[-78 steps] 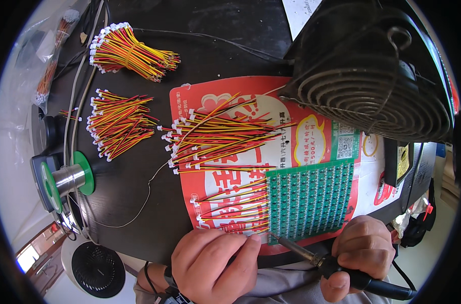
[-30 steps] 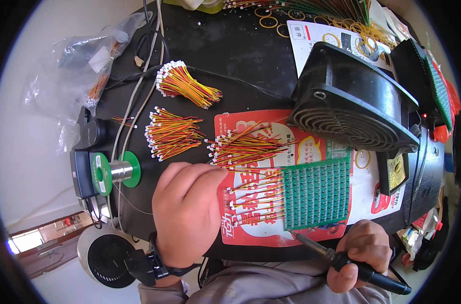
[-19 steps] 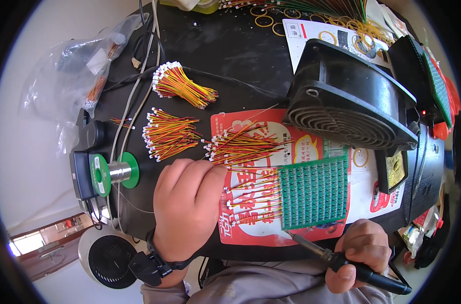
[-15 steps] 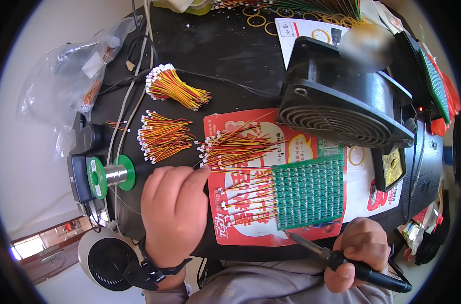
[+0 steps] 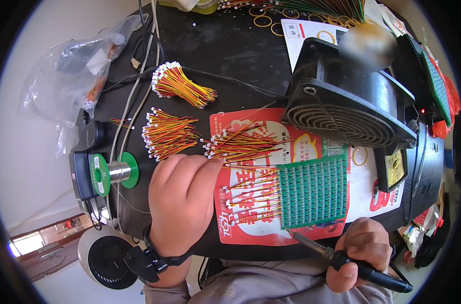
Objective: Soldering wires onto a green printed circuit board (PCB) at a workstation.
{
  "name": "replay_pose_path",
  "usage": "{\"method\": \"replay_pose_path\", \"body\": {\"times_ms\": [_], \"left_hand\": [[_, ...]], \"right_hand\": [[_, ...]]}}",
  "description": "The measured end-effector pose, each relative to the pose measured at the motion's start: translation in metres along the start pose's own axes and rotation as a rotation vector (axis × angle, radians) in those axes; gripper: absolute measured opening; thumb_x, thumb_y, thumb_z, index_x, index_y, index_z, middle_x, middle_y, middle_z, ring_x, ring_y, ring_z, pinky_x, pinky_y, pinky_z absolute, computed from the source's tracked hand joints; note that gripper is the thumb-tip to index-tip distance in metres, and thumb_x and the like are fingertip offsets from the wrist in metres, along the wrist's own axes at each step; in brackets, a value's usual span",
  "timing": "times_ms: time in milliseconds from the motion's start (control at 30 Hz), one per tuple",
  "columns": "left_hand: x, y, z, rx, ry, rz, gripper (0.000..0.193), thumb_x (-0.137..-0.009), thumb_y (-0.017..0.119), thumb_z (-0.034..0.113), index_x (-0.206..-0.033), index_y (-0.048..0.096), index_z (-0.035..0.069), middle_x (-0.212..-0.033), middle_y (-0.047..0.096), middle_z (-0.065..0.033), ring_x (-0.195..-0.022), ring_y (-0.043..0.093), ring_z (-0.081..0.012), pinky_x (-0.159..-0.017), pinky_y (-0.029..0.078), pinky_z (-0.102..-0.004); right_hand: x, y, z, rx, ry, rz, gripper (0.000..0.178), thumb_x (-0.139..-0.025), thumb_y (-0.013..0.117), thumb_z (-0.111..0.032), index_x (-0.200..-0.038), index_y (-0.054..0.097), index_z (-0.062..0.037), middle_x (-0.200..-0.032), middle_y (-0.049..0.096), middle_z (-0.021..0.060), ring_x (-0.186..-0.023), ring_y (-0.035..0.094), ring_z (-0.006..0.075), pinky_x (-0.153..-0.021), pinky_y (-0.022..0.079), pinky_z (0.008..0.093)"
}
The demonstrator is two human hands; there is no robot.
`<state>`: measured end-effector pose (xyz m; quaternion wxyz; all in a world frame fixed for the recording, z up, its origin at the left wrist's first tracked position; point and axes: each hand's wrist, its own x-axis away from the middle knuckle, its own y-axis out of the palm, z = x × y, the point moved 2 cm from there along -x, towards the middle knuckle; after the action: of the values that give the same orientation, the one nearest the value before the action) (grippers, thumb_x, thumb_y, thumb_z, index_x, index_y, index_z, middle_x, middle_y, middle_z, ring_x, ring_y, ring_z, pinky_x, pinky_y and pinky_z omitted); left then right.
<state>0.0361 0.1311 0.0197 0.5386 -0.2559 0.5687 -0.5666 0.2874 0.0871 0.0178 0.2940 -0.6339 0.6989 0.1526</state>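
My right hand (image 5: 365,251) grips a black soldering iron (image 5: 334,257), its tip pointing left near the lower left corner of a green circuit board panel (image 5: 313,190). Along that panel's left edge, several red-and-yellow wires with white connectors (image 5: 253,202) stick out leftward. My left hand (image 5: 182,200), wearing a black wrist strap (image 5: 157,263), is closed beside a loose pile of such wires (image 5: 243,146); the fingertips and whatever they pinch are hidden. Two more wire bundles lie farther off: a loose one (image 5: 169,134) and a tighter, yellower one (image 5: 185,86).
The panel rests on a red printed sheet (image 5: 233,235). Behind it stands a black fan (image 5: 349,96), with a sponge holder (image 5: 393,167) to its right. A solder spool (image 5: 116,173), cables (image 5: 134,93) and a plastic bag (image 5: 63,76) occupy the left. Rubber bands (image 5: 263,21) lie at the back.
The whole view has shifted slightly, moving the table things a little rightward. My left hand has moved slightly up relative to the wires, still closed. The soldering iron stays near the panel's corner.
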Motion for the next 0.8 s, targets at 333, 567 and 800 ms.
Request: {"method": "replay_pose_path", "body": {"times_ms": [333,567,800], "left_hand": [[-0.0009,0.0035,-0.0042,0.034,0.030,0.020,0.029,-0.067,0.066,-0.003,-0.096,0.069,0.002,-0.085,0.062,-0.0089,-0.079,0.058,-0.0273,-0.068,0.049,-0.0366],[-0.0024,0.0005,-0.0022,0.092,-0.016,0.023,0.024,-0.070,0.066,-0.010,-0.092,0.066,0.001,-0.083,0.063,-0.0122,-0.076,0.059,-0.0308,-0.067,0.049,-0.0385],[0.0027,-0.0038,-0.0035,0.035,0.017,0.053,0.029,-0.064,0.065,-0.007,-0.092,0.066,0.001,-0.084,0.059,-0.0114,-0.075,0.058,-0.0299,-0.064,0.048,-0.0371]], "right_hand": [[0.0003,0.0010,0.0014,0.000,-0.006,0.031,0.028,-0.082,0.064,-0.026,-0.079,0.047,-0.0043,-0.054,0.042,0.0012,-0.040,0.043,0.0115,-0.035,0.031,0.0230],[-0.0013,0.0000,-0.0016,0.004,-0.005,0.004,0.028,-0.082,0.064,-0.026,-0.080,0.047,-0.0040,-0.054,0.043,0.0013,-0.040,0.044,0.0116,-0.036,0.032,0.0232],[0.0014,-0.0004,0.0013,-0.002,-0.009,0.020,0.028,-0.082,0.064,-0.026,-0.080,0.047,-0.0033,-0.055,0.043,0.0024,-0.041,0.044,0.0121,-0.035,0.032,0.0234]]}}
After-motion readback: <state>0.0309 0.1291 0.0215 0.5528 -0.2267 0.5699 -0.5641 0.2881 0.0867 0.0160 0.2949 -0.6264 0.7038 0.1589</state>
